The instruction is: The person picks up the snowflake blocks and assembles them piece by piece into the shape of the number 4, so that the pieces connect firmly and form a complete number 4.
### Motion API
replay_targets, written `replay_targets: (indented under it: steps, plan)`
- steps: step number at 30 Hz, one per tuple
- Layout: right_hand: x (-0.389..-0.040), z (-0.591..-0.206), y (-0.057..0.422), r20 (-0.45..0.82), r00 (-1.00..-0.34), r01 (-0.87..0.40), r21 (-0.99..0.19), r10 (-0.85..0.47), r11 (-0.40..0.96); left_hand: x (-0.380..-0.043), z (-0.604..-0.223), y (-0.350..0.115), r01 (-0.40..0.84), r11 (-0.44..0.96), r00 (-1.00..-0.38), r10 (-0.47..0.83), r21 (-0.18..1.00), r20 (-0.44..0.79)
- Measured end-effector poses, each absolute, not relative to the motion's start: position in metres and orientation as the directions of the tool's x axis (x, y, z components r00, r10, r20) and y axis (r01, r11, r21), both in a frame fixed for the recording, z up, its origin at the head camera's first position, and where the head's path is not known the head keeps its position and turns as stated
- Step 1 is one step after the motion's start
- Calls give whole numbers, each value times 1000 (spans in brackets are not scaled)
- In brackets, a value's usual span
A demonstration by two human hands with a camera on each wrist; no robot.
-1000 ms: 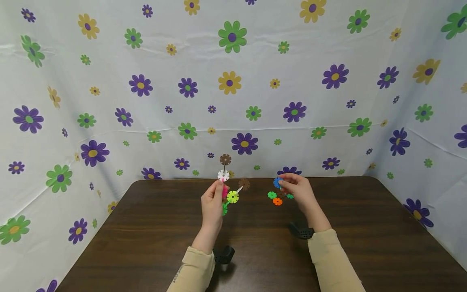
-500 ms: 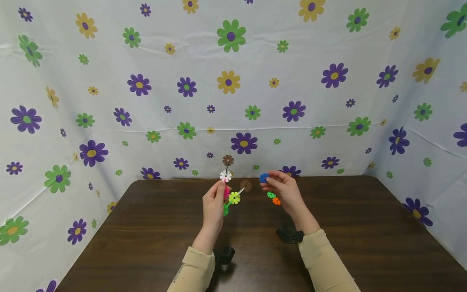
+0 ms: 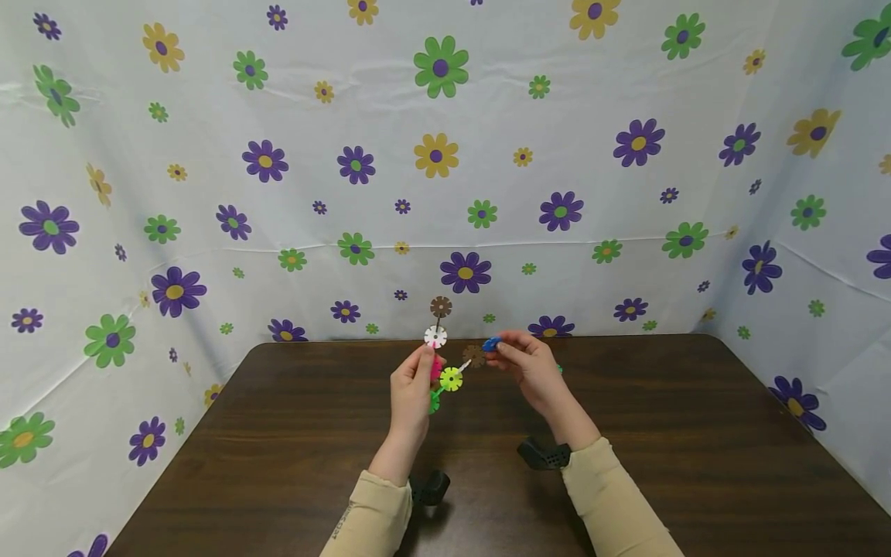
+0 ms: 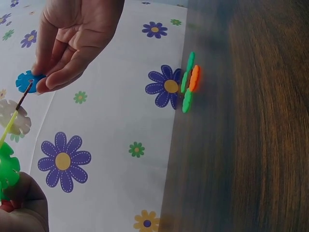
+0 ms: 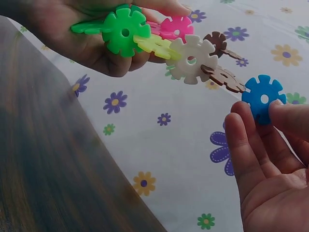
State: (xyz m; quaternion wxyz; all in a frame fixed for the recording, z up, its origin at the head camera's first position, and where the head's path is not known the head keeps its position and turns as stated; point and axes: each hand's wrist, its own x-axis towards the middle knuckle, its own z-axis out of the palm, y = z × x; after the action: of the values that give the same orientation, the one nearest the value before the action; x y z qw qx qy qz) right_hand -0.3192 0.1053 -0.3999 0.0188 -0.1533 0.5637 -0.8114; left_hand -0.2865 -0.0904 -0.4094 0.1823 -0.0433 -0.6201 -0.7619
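Note:
My left hand grips a chain of notched interlocking discs above the table. In the head view its white disc and a brown disc rise above the fingers. The pink disc, yellow disc and green disc sit beside that hand. Another brown disc ends the branch pointing right. Between thumb and fingers, my right hand pinches a blue disc. Its edge meets that brown disc in the right wrist view; whether their slots interlock I cannot tell.
Loose green discs and an orange disc lie on the dark wooden table, mostly hidden behind my right hand in the head view. A white flowered cloth hangs behind the table's far edge and along both sides.
My right hand has brought the blue disc leftward from above the loose discs to the brown end disc. The blue disc has turned more edge-on. My left hand has shifted slightly right.

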Motion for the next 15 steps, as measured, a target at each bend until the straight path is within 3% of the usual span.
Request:
replay_targets:
  steps: [15]
  plan:
    - [-317,-401,101,262,-941,-175,-919,-214,-354,-287,-409,-91,320,-167,-934,-223,933,280]
